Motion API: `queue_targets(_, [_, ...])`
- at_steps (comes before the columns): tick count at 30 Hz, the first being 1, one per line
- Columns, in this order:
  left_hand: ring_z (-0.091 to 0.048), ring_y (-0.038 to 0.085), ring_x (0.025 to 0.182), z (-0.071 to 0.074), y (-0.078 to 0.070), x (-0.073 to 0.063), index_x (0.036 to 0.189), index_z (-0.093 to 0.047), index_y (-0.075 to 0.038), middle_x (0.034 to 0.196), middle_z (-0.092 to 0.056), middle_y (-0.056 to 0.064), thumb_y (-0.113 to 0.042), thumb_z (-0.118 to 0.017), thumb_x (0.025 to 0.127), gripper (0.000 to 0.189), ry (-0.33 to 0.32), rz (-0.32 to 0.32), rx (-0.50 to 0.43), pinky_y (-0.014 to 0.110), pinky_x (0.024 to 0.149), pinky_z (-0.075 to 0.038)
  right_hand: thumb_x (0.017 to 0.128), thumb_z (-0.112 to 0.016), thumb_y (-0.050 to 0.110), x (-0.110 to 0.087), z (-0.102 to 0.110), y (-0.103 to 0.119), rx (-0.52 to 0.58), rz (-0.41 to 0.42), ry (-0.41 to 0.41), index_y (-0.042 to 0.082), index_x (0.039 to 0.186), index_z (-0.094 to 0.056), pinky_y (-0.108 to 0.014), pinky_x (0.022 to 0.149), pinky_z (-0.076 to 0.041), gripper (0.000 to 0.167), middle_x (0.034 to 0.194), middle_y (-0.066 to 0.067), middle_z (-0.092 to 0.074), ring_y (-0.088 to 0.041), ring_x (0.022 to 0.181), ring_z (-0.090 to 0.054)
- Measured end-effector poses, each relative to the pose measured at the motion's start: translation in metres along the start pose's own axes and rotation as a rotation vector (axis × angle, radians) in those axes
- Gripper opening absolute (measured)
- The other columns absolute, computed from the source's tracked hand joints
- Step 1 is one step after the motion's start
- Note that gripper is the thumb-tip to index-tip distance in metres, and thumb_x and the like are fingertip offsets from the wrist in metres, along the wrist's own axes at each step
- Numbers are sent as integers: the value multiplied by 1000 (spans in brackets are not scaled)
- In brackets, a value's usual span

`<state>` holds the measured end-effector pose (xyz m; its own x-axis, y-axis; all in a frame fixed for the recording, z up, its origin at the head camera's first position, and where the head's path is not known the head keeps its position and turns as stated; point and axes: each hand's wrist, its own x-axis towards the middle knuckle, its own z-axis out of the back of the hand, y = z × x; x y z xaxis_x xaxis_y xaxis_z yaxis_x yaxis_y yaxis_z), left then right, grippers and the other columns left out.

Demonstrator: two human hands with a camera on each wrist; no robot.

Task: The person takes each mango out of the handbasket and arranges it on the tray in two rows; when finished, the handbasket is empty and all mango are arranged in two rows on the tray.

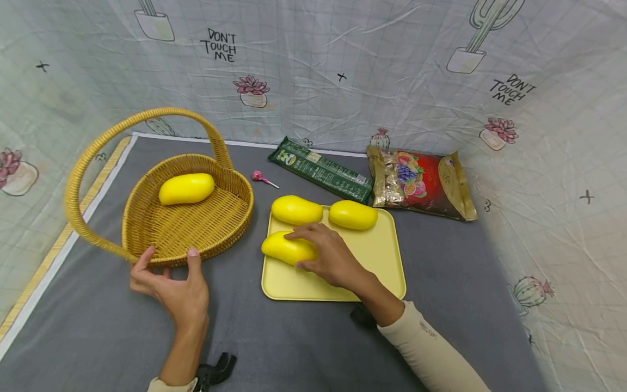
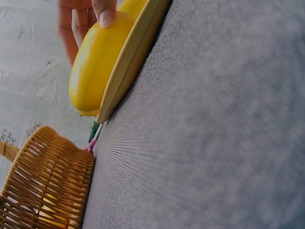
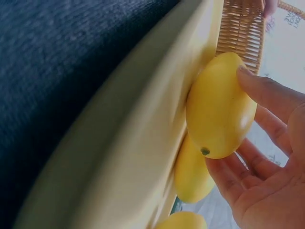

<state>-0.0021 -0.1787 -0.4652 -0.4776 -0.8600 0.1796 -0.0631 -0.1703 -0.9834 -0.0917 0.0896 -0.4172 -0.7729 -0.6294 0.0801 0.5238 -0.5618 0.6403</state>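
Note:
A yellow mango (image 1: 288,248) lies at the left side of the pale yellow tray (image 1: 338,291). My right hand (image 1: 330,253) grips it, thumb on one side and fingers curled round the other, as the right wrist view shows on the mango (image 3: 221,107). Behind it on the tray are two more mangoes, one at the back left (image 1: 296,209) and one at the back right (image 1: 354,215). My left hand (image 1: 176,291) holds the near rim of the wicker basket (image 1: 235,231), thumb and a finger at the edge. Another mango (image 1: 186,189) rests inside the basket.
Behind the tray lie a green packet (image 1: 323,171) and a red and gold candy bag (image 1: 421,182). A pink lollipop (image 1: 263,178) is between basket and packet. The basket's tall handle (image 1: 166,111) arches over its left side. A printed cloth hangs behind the grey table.

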Motion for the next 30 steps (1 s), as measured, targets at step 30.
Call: queue_targets(30, [-23,10,150,1,-3,-1,147,-41,-17,154,-21,2,-23,-81,92,68,19,-22,4,45,122,-23,84,-91,37,57,12,71,-9,181,-58,27,148,-64,-41,117,-45,70,148,3,-62,-17,140,-53])
